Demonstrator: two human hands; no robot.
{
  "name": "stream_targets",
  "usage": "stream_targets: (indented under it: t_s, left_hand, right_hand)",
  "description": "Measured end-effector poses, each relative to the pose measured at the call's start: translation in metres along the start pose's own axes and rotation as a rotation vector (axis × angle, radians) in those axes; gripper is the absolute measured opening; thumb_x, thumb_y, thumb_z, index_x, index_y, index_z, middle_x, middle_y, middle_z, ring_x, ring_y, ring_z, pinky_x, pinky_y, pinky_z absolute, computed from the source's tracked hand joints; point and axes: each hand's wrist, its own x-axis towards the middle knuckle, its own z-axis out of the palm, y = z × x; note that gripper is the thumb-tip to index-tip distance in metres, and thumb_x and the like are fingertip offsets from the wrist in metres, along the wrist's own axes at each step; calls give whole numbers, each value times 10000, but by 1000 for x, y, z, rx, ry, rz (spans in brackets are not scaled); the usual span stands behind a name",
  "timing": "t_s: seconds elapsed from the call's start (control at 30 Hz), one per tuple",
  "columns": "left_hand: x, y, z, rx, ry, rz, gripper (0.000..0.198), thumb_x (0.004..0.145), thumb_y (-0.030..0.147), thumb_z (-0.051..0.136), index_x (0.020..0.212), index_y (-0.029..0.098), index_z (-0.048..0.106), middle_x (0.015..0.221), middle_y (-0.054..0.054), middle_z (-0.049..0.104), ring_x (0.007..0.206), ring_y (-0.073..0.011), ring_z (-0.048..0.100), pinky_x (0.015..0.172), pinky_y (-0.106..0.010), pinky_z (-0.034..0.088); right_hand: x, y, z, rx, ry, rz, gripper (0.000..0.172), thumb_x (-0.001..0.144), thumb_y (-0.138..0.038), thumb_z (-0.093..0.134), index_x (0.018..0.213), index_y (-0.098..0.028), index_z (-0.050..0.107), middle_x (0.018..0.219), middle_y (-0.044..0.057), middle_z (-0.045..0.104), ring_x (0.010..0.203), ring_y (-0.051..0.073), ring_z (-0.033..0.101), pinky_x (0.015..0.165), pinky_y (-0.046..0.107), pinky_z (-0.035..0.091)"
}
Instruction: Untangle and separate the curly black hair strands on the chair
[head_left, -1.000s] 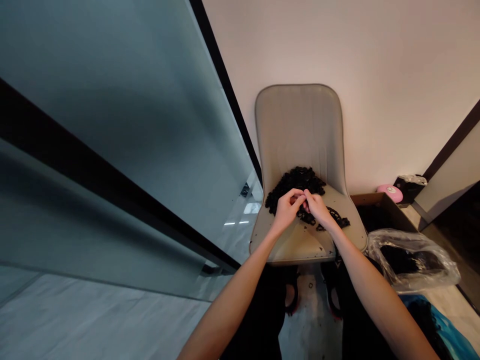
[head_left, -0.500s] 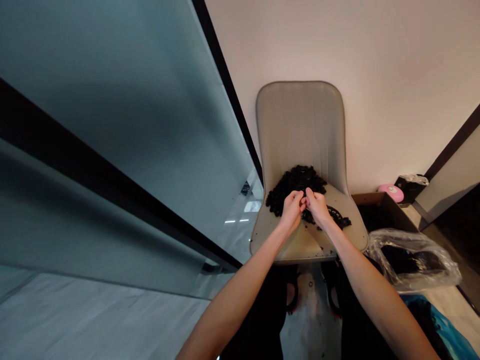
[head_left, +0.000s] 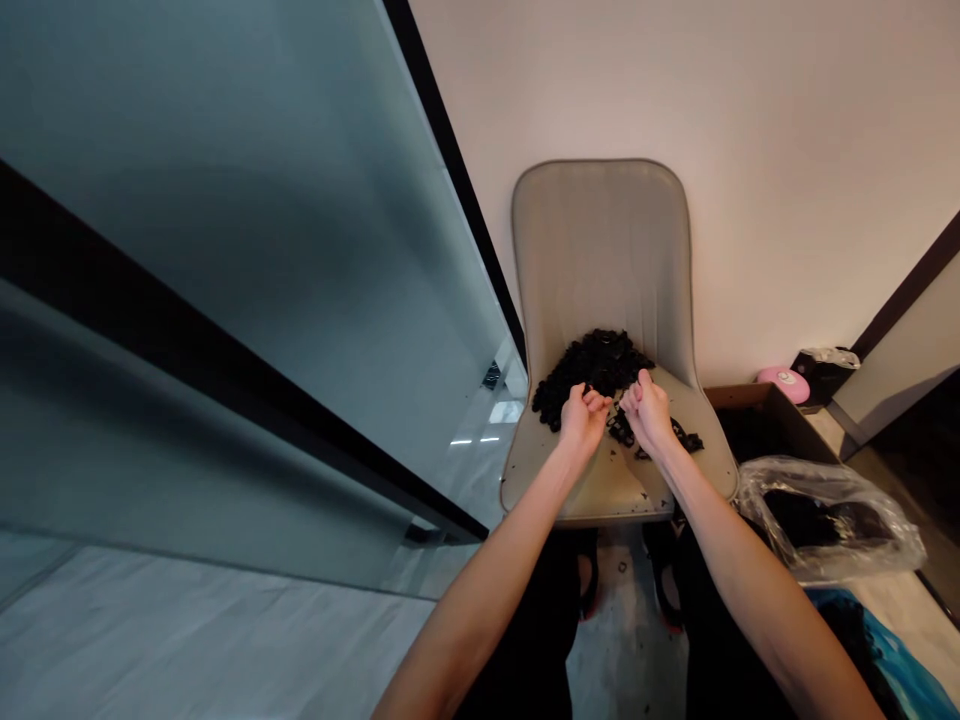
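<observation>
Head view: left hand (head_left: 583,422) and right hand (head_left: 648,412) sit just apart over the front edge of a pile of black curly hair (head_left: 592,368), which lies on the seat of a beige padded chair (head_left: 600,250), against the backrest. Left fingers (head_left: 596,402) curl inward; right fingers (head_left: 637,392) are bunched together. Whether either pinches strands: too small to tell. Dark strip (head_left: 682,437) lies beside the right hand. Best to tease small tufts at the fingertips, no hard pulling on tangles. Right of the chair: cardboard box (head_left: 772,400), clear plastic bag (head_left: 825,522), pink round case (head_left: 782,385). No readable writing.
</observation>
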Motion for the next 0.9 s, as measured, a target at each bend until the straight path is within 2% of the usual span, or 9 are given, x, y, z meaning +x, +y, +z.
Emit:
stream_targets:
  t_s: [0.1, 0.23, 0.33, 0.4, 0.47, 0.53, 0.63, 0.77, 0.9]
  left_hand:
    - [-1, -4, 1, 138, -117, -4, 264, 1008, 309, 536, 780, 179, 514, 534, 91, 357, 419, -47, 302, 514, -213, 350]
    - [2, -12, -3, 249, -147, 28, 248, 971, 390, 558, 870, 166, 590, 607, 62, 443, 461, -59, 365, 510, -229, 351]
    - [12, -10, -12, 361, -187, 88, 212, 875, 387, 626, 910, 179, 604, 682, 49, 495, 497, -74, 423, 526, -244, 378]
    - [23, -3, -22, 494, -182, 173, 220, 833, 372, 630, 946, 183, 617, 735, 31, 547, 509, -79, 443, 521, -245, 363]
    - [37, 9, -35, 706, -112, 324, 217, 821, 353, 621, 955, 182, 626, 782, 7, 599, 530, -86, 469, 532, -241, 357]
    - [52, 24, -52, 1002, 23, 516, 168, 801, 315, 639, 904, 184, 621, 780, -6, 617, 614, -118, 536, 599, -253, 406]
    - [74, 45, -81, 1382, 203, 700, 152, 786, 263, 665, 903, 183, 611, 848, -36, 662, 766, -173, 607, 764, -305, 458]
    - [91, 60, -105, 1705, 210, 788, 110, 855, 227, 606, 956, 181, 611, 1001, -89, 703, 919, -223, 625, 883, -357, 446]
    - [95, 55, -101, 1882, 106, 836, 91, 901, 237, 588, 977, 200, 621, 1080, -103, 710, 1085, -281, 585, 948, -403, 404]
  right_hand:
    - [-1, -3, 0, -178, -32, -5, 648, 905, -730, 517, 527, -235, 340, 452, -68, 293, 453, 91, 269, 502, 274, 277]
    - [0, -6, -3, -462, -78, -4, 705, 927, -795, 322, 501, -237, 394, 436, -30, 365, 445, 112, 345, 518, 286, 310]
    - [-2, -12, -10, -717, -181, 2, 682, 976, -706, 315, 538, -218, 502, 478, 4, 500, 467, 131, 442, 567, 289, 363]
    - [-7, -16, -17, -961, -279, 8, 578, 1011, -562, 398, 599, -204, 588, 538, 24, 593, 521, 151, 525, 622, 290, 392]
    - [-16, -20, -24, -1243, -388, 8, 445, 1013, -399, 468, 674, -195, 671, 641, 59, 684, 626, 182, 617, 691, 297, 414]
    - [-25, -24, -30, -1494, -458, 5, 327, 992, -301, 504, 806, -190, 748, 807, 111, 753, 779, 229, 688, 759, 314, 434]
    - [-36, -29, -36, -1740, -476, 41, 308, 980, -251, 496, 1075, -183, 780, 1043, 184, 765, 951, 292, 715, 817, 355, 461]
    - [-36, -33, -39, -1738, -447, 53, 376, 974, -209, 457, 1196, -194, 760, 1048, 181, 766, 975, 300, 718, 837, 369, 480]
    - [-26, -36, -36, -1441, -278, -103, 409, 950, -163, 432, 1195, -217, 756, 925, 103, 778, 882, 250, 716, 861, 342, 487]
